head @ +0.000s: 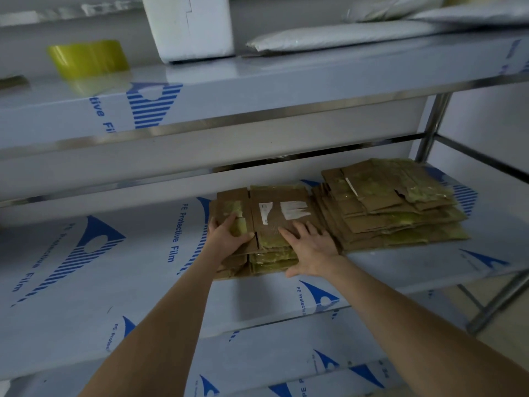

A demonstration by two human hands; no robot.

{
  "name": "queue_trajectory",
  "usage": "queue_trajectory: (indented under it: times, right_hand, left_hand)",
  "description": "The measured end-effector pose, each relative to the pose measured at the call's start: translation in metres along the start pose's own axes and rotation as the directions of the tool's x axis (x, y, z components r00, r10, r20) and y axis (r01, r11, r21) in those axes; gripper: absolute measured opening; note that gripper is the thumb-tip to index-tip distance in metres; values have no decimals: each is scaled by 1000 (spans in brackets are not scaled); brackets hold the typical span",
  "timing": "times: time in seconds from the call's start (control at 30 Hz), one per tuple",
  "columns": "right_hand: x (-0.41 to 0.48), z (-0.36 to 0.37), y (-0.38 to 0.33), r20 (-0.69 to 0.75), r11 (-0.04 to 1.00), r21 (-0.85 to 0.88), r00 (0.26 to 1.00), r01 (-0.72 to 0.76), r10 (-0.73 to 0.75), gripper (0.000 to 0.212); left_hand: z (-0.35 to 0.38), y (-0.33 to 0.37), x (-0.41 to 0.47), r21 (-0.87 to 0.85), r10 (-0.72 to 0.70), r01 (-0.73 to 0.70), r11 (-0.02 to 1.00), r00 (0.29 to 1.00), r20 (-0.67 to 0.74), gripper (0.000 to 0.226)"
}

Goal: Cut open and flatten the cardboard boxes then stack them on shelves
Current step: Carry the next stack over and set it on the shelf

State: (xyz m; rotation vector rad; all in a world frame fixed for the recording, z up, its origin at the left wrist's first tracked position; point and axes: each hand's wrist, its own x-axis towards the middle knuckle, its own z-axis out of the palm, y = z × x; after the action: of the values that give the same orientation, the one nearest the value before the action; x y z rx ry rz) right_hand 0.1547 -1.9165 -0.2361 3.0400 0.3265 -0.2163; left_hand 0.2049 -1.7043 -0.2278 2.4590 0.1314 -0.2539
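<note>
Both hands are on the nearer stack of flattened cardboard boxes. It sits on the middle shelf, which is covered in blue-printed protective film.

We see the left hand lying flat on the stack's left flap, fingers straight and pointing away, thumb stretched toward the right hand. It presses and does not pinch.

The right hand is spread wide on the right part of the top sheet. Its fingers are fanned and its thumb hangs down over the near edge of the stack. We see no grip on either side; both palms face down.

Just beyond the right fingertips, two white labels are stuck on the top sheet. Between the hands we note yellowish tape patches on the near edge.

Just right of the right hand, touching the first pile, is a second stack of flattened boxes. It is taller and fanned unevenly.

Far beyond the hands, on the upper shelf:
- a yellow tape roll up and to the left of the left hand
- a white foam box straight beyond both hands
- padded mailers beyond the right hand

A steel leg stands beyond the second stack. Below the forearms a lower shelf shows the same film.
</note>
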Motion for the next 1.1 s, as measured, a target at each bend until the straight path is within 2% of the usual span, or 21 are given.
queue_trajectory:
  times: [0.3, 0.37, 0.43, 0.5, 0.57, 0.67, 0.83, 1.1]
  right_hand:
    - [11, 2, 2, -13, 992, 91, 996, -89, 91, 104]
    - [13, 1, 3, -5, 988, 124, 996, -88, 89, 103]
    - [14, -3, 3, -6, 986, 142, 996, -87, 89, 102]
    - [11, -3, 1, 4, 983, 153, 995, -99, 99, 104]
    - [7, -2, -2, 15, 983, 140, 993, -121, 120, 105]
    - [1, -8, -5, 12, 982, 109, 988, -152, 152, 102]
    - [-10, -21, -14, 24, 975, 110, 981, -194, 193, 101]
    - [-36, -40, -24, 19, 961, 152, 973, -229, 229, 96]
  left_hand:
    - [3, 6, 17, 87, 69, -71, 994, 997, 30, 74]
    - [5, 7, 14, 129, 57, -54, 990, 998, -20, 69]
    - [6, 12, 6, 277, 107, -67, 959, 985, -133, 60]
    - [8, 20, -2, 449, 257, -159, 879, 952, -166, 54]
    - [14, 28, -11, 521, 337, -250, 816, 938, -78, 53]
    - [18, 34, -23, 539, 315, -288, 791, 948, 45, 51]
    - [6, 36, -38, 573, 345, -315, 756, 937, 61, 52]
    - [-9, 37, -61, 611, 326, -331, 719, 937, 124, 73]
